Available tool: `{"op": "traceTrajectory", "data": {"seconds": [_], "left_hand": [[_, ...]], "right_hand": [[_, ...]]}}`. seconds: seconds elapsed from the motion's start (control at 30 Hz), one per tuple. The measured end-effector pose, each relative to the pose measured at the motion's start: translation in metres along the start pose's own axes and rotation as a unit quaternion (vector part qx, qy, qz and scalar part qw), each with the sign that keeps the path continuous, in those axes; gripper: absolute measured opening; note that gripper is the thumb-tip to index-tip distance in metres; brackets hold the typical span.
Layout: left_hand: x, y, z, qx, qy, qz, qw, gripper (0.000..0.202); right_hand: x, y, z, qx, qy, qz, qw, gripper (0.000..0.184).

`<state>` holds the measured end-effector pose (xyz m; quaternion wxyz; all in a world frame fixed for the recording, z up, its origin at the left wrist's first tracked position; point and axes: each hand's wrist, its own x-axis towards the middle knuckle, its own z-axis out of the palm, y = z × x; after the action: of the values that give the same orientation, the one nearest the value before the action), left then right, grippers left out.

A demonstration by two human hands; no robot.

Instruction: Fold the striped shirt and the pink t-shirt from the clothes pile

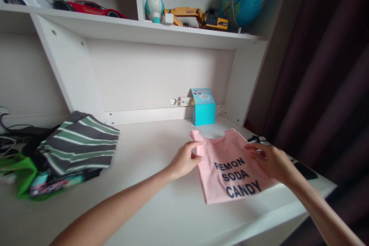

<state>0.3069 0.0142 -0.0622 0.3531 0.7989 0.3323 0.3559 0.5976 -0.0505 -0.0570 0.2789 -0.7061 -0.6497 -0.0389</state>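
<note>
Hands, left (pixel 184 160), right (pixel 269 160), on one pink shirt (pixel 230 173) (folded, apparently)

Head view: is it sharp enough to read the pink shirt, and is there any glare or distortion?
Head view: the pink shirt print reads clearly; soft, even light with no glare; shelf edges bow from lens distortion; the right hand looks slightly blurred.
</note>
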Motion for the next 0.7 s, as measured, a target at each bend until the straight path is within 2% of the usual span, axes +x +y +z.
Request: {"op": "traceTrajectory", "data": {"seconds": [0.17,0.3,0.4,0.5,0.6,0.7], "left_hand": [[0.062,0.027,0.076,-0.039,-0.005,0.060,0.997,0.052],[0.100,0.029,0.124,-0.026,-0.005,0.069,0.997,0.049],[0.114,0.016,0.148,-0.001,-0.002,0.041,0.999,0.040],[0.115,-0.004,0.163,0.020,-0.018,-0.023,0.999,0.032],[0.113,-0.016,0.169,0.021,-0.023,-0.049,0.998,0.032],[0.114,-0.016,0.169,0.008,-0.025,-0.041,0.999,0.029]], "right_hand": [[0.016,0.089,-0.043,-0.111,0.051,0.078,0.989,0.028],[0.031,0.133,-0.058,-0.127,0.049,0.116,0.984,0.028],[0.038,0.156,-0.044,-0.120,0.047,0.138,0.982,0.032],[0.039,0.173,-0.014,-0.103,0.026,0.143,0.984,0.030],[0.036,0.187,0.012,-0.086,0.018,0.147,0.985,0.029],[0.033,0.193,0.020,-0.074,0.039,0.142,0.986,0.030]]}}
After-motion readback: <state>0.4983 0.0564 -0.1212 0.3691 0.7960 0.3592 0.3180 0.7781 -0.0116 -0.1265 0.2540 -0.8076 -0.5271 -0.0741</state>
